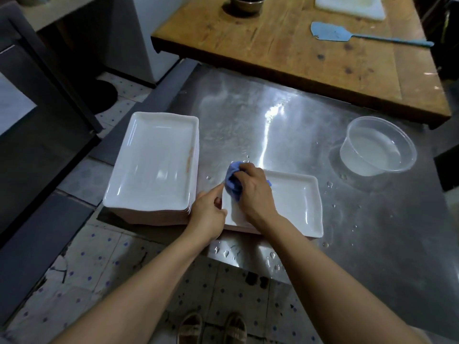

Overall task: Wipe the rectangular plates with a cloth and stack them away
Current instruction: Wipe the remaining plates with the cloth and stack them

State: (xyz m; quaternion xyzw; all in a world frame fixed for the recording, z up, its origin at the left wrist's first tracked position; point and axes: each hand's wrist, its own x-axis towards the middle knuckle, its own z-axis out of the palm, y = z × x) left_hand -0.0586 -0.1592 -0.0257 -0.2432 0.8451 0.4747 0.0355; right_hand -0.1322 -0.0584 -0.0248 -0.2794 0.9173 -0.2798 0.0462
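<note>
Two bare forearms reach in from the bottom edge toward a white rectangular plate [285, 202] lying flat on the steel table [248, 115], near its front edge. Left hand [208, 214] pinches the plate's left rim, thumb on top and fingers curled at the edge. Right hand [253, 189] is closed round a bunched blue cloth [232, 182] and presses it onto the plate's far left corner. This plate is glossy, with a shallow well and a raised rim, and seems to sit on top of one or more others, whose edges show beneath its front side.

Just left of it stands a tall stack [151, 165] of the same white plates, overhanging the table's left corner; the top one carries a reddish smear along its right side.

Water drops dot the steel around the plates and along the front lip. Well to the right sits a clear round tub [377, 145] holding water. Beyond the steel lies a wooden board [285, 40] bearing a blue spatula [330, 32], a white block [350, 6] and a dark metal bowl [246, 3].

Below, the floor [104, 264] is pale tile with blue dots, cracked in places, and two sandalled feet [211, 328] show at the bottom. Dark cabinets stand on the left.
</note>
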